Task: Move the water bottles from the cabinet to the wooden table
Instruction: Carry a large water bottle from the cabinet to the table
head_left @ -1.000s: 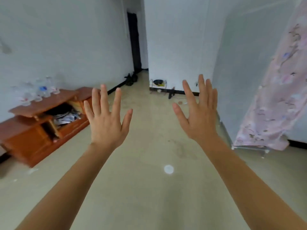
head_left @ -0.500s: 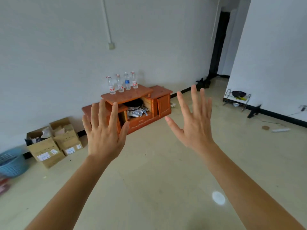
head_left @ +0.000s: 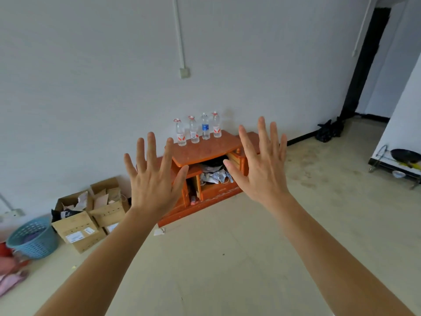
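Note:
Several clear water bottles (head_left: 198, 130) stand in a row on top of a low orange wooden cabinet (head_left: 205, 153) against the white wall; one bottle (head_left: 205, 129) has a blue label, the others red-and-white ones. My left hand (head_left: 152, 176) and my right hand (head_left: 262, 169) are raised in front of me with fingers spread, holding nothing. They overlap the cabinet in the picture but are well short of it. The cabinet's middle shelf holds papers and clutter. No wooden table is in view.
Open cardboard boxes (head_left: 91, 213) sit on the floor left of the cabinet, with a blue basket (head_left: 33, 239) further left. A black bag (head_left: 328, 131) lies near the dark doorway (head_left: 364, 60). A wire rack with a black pan (head_left: 401, 160) stands at the right wall.
The view has swung left from the hallway onto the cabinet, which now sits nearer the centre and larger. Both hands stay raised and spread.

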